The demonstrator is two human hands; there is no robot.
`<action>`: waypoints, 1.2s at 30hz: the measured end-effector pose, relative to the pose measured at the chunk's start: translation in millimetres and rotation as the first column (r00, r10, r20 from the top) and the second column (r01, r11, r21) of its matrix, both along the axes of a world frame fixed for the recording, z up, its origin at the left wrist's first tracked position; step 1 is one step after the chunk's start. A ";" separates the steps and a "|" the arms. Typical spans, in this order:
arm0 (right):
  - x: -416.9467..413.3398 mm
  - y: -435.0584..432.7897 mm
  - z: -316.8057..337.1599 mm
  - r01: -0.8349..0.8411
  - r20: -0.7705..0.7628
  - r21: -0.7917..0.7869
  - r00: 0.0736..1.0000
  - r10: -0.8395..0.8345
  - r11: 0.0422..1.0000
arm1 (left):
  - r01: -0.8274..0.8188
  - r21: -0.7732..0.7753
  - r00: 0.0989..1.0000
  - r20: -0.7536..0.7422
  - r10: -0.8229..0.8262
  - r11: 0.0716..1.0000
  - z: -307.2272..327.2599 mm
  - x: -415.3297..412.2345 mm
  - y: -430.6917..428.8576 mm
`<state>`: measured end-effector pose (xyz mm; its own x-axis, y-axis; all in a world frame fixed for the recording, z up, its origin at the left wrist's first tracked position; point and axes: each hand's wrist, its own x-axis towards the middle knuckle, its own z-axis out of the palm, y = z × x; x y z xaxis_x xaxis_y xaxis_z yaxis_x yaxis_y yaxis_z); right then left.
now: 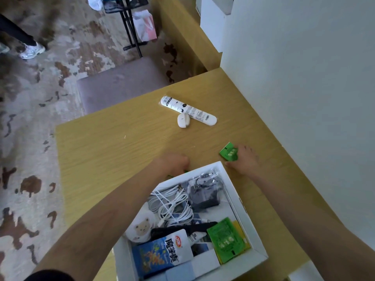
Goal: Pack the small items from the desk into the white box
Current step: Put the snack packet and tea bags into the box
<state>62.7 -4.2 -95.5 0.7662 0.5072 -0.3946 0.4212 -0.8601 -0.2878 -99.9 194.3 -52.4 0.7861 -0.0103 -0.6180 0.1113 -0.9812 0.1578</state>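
Note:
The white box (250, 226) sits on the wooden desk (113, 145) near its front edge, filled with white cables, a green packet, a blue snack bag and a bear-print pouch. My right hand (244, 159) rests beyond the box's far right corner, its fingers closed on a green packet (228, 152) lying on the desk. My left hand (174, 162) is curled just past the box's far left rim, over a small green thing that barely shows. Farther back lie a white tube (188, 109) and a small white oval case (183, 120), touching each other.
A grey padded stool (119, 84) stands beyond the desk's far edge. A white wall (304, 78) runs along the desk's right side. On the patterned carpet, a person's shoe (32, 50) and a black stand (132, 31) are at the back.

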 end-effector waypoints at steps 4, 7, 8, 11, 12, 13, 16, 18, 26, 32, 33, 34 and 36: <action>-3.6 -3.3 5.1 -0.167 0.144 0.030 0.976 0.161 0.985 | -0.257 -0.171 0.963 0.033 0.267 0.951 1.1 -2.9 3.9; -9.6 -7.4 23.7 -0.119 0.056 0.207 0.992 0.109 0.971 | -0.451 -0.363 0.856 0.082 0.510 0.815 14.5 -9.6 4.3; -11.9 -8.7 34.4 -0.043 -0.022 0.291 0.998 0.051 0.956 | -0.496 -0.435 0.793 0.127 0.597 0.751 22.0 -13.3 2.8; -23.6 -17.0 79.1 0.163 -0.219 0.520 0.974 -0.055 0.839 | -0.485 -0.646 0.564 0.285 0.775 0.590 51.2 -27.2 -8.0; -29.2 -22.2 95.3 0.189 -0.248 0.586 0.968 -0.047 0.788 | -0.446 -0.686 0.505 0.337 0.795 0.575 62.2 -33.6 -13.7; -36.4 -28.2 112.4 0.191 -0.263 0.637 0.965 -0.022 0.747 | -0.400 -0.717 0.460 0.382 0.802 0.571 73.2 -40.9 -20.4; -59.3 -48.9 152.9 0.056 -0.260 0.663 0.952 0.159 0.746 | -0.289 -0.745 0.417 0.467 0.780 0.601 100.1 -69.1 -46.9; -75.2 -62.9 170.6 -0.071 -0.283 0.612 0.910 0.302 0.788 | -0.262 -0.738 0.433 0.486 0.759 0.622 109.1 -91.3 -66.7; -137.9 -84.4 169.2 -0.571 -0.133 0.261 0.778 0.615 0.779 | -0.413 -0.552 0.594 0.440 0.674 0.724 83.1 -169.8 -121.6; -162.8 -76.9 153.7 -0.593 -0.071 0.222 0.782 0.619 0.774 | -0.480 -0.474 0.633 0.394 0.666 0.738 53.5 -202.9 -132.0; -163.4 -76.0 152.1 -0.571 -0.058 0.229 0.800 0.597 0.788 | -0.481 -0.481 0.637 0.384 0.669 0.734 51.2 -206.0 -133.5; -163.9 -75.6 150.9 -0.544 -0.052 0.242 0.819 0.571 0.803 | -0.482 -0.482 0.641 0.375 0.670 0.731 49.6 -208.5 -134.9; -165.7 -76.0 149.3 -0.498 -0.050 0.263 0.848 0.527 0.827 | -0.493 -0.453 0.651 0.375 0.660 0.743 48.1 -211.9 -137.1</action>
